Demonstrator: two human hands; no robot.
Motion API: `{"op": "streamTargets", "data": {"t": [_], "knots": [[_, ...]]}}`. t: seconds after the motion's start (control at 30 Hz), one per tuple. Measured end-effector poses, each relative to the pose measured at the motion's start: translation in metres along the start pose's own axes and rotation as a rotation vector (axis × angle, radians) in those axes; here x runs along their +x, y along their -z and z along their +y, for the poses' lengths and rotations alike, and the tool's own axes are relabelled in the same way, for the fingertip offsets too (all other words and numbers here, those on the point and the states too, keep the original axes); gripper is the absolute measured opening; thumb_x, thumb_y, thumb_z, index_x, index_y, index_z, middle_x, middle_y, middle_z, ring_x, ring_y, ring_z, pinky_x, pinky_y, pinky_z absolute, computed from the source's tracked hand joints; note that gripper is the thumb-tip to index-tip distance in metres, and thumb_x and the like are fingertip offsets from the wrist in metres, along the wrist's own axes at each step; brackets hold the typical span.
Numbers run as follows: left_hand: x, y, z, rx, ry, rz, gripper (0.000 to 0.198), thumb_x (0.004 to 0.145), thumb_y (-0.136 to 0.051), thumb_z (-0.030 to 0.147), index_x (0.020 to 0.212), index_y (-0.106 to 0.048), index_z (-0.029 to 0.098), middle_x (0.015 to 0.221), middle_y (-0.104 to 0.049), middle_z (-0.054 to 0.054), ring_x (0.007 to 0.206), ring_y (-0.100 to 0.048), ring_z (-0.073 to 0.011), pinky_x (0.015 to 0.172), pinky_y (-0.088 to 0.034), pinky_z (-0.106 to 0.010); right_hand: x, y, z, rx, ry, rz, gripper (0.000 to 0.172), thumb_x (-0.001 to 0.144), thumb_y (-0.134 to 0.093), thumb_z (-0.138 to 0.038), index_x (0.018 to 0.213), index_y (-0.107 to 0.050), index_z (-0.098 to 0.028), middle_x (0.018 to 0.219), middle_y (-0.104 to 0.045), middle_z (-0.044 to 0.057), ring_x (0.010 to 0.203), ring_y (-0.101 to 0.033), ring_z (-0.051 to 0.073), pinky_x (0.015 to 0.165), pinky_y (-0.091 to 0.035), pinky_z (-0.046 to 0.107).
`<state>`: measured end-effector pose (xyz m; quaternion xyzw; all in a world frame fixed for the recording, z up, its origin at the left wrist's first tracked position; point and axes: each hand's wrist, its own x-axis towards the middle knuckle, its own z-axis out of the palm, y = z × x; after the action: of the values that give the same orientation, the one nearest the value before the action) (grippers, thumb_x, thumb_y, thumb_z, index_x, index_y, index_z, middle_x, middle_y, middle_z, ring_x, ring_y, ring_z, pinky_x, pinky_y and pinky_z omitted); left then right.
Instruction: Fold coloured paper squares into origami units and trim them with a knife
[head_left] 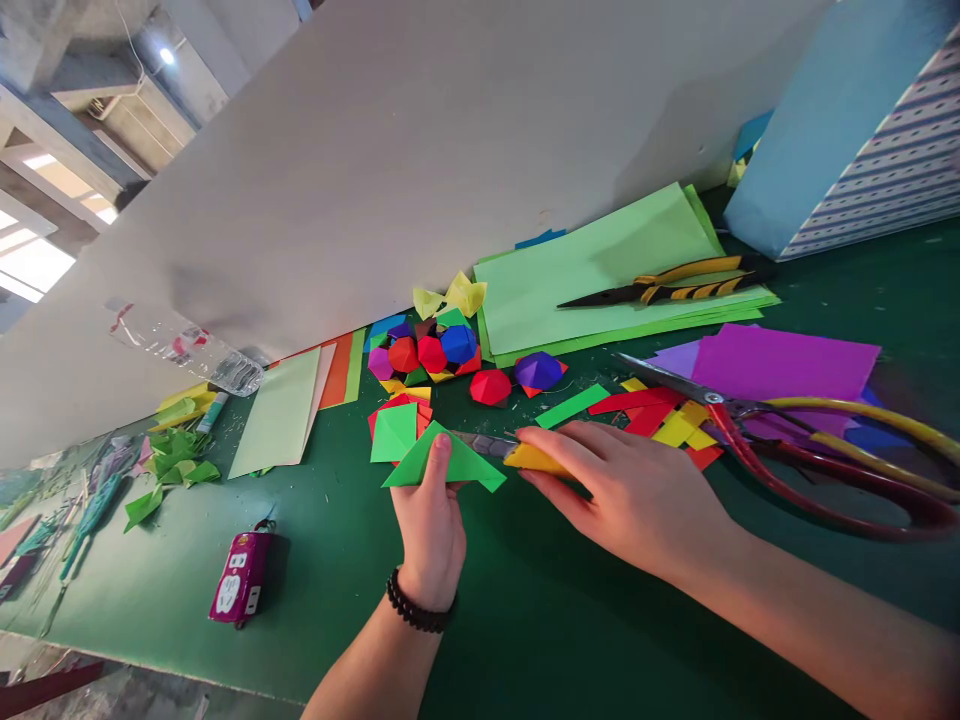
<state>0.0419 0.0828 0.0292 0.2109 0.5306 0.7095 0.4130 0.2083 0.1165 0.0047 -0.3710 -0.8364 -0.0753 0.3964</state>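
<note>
My left hand (431, 535), with a dark beaded bracelet at the wrist, pinches a folded green paper triangle (469, 466) under its thumb. My right hand (611, 485) grips a utility knife with a yellow handle (536, 459). The knife's blade (487, 443) points left and reaches behind the paper's right slope; its tip is hidden. Just beyond my left hand lies a green square of paper (394, 433) on red pieces. Faceted paper shapes in several colours, among them a red one (491, 386) and a purple one (540, 371), sit farther back.
Large scissors (750, 425) lie at right over purple paper (795, 365) and cut strips. Pliers (660, 282) rest on light green sheets (592, 265). At left are a plastic bottle (195, 350), pale sheets (274, 415) and a magenta box (241, 575). A white partition (420, 150) stands behind.
</note>
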Motion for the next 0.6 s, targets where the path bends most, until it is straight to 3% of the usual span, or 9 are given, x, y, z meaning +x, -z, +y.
{"op": "streamTargets", "data": {"t": [0.23,0.43,0.6], "knots": [[0.0016,0.0006,-0.0012,0.011,-0.010,0.012,0.037,0.069,-0.084,0.033,0.100,-0.070,0.020,0.097,-0.072,-0.003,0.080,-0.069,-0.0173,0.062,-0.051,-0.024,0.0003,-0.0001,0.0028,-0.007,-0.001,-0.010,0.023,0.097,-0.050,-0.031,0.105,-0.065,-0.015,0.075,-0.067,0.003,0.059,-0.061,0.014,0.051,-0.036,0.026],[0.0034,0.0042,-0.0006,0.021,-0.010,0.021,0.035,0.068,-0.084,0.034,0.096,-0.070,0.019,0.085,-0.069,0.000,0.069,-0.066,-0.0133,0.058,-0.050,-0.024,-0.0007,-0.0012,0.0033,-0.004,-0.003,-0.003,0.023,0.096,-0.051,-0.030,0.105,-0.064,-0.015,0.074,-0.067,0.002,0.058,-0.060,0.014,0.050,-0.035,0.027],[-0.0012,0.0025,-0.0024,0.005,0.003,-0.030,0.036,0.070,-0.083,0.032,0.101,-0.069,0.020,0.094,-0.071,-0.002,0.078,-0.068,-0.0154,0.062,-0.052,-0.023,-0.0013,-0.0011,0.0009,0.014,-0.005,-0.002,0.023,0.096,-0.052,-0.031,0.108,-0.064,-0.015,0.076,-0.066,0.002,0.060,-0.061,0.014,0.050,-0.035,0.027]]}}
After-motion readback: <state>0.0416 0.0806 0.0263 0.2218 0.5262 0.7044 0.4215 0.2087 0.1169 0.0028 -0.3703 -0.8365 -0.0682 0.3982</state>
